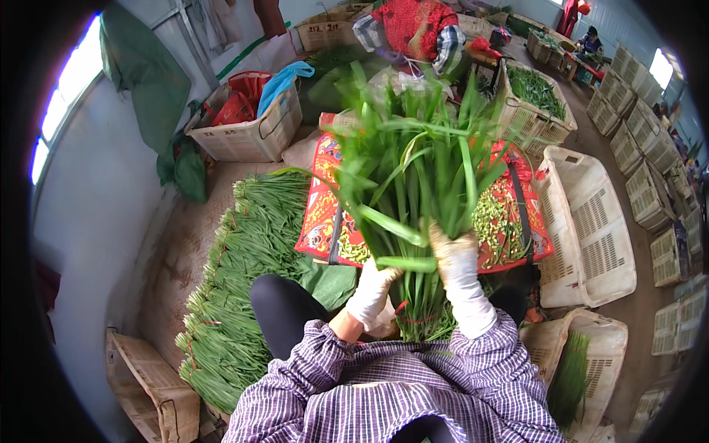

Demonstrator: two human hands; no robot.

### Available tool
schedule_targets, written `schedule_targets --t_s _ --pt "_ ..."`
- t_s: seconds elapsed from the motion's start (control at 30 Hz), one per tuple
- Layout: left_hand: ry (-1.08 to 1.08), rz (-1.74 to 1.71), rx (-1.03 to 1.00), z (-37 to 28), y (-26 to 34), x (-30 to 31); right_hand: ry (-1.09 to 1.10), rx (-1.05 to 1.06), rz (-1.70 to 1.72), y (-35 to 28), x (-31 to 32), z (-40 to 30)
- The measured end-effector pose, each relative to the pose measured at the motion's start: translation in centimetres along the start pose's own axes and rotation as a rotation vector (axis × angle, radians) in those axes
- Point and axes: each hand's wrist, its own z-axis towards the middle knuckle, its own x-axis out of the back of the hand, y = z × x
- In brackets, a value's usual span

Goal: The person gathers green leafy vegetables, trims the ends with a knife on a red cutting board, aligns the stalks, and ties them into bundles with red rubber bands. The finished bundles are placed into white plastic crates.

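A large bunch of leafy green stalks [407, 183], probably Chinese chives, stands upright before me, its leaf tips blurred. My left hand [372, 289], in a pale glove, is closed around its lower left side. Higher up on the right side, my gloved right hand [455, 252] grips the same bunch. Below the hands, more green stalks [418, 290] reach down to my lap, with a red tie [415, 319] across them. Behind the bunch is a red patterned cover [319, 221] with black straps, strewn with cut pale stem pieces [494, 224].
Tied bundles of chives [249, 271] lie in a long row on my left. Plastic crates stand at right, one upright [601, 232] and one holding greens [570, 376]. Another crate [238, 135] contains red and blue bags. Opposite sits a person in a red top [415, 33].
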Motion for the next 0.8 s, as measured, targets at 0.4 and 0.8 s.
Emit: schedule_targets --t_s 0.4,0.8 --pt "0.111 -0.208 0.081 -1.6 4.6 -4.4 0.122 -0.287 -0.425 -1.2 2.8 2.3" --pt "0.147 -0.230 0.057 -1.1 5.9 -4.5 0.432 0.042 -0.166 2.3 14.5 -4.3"
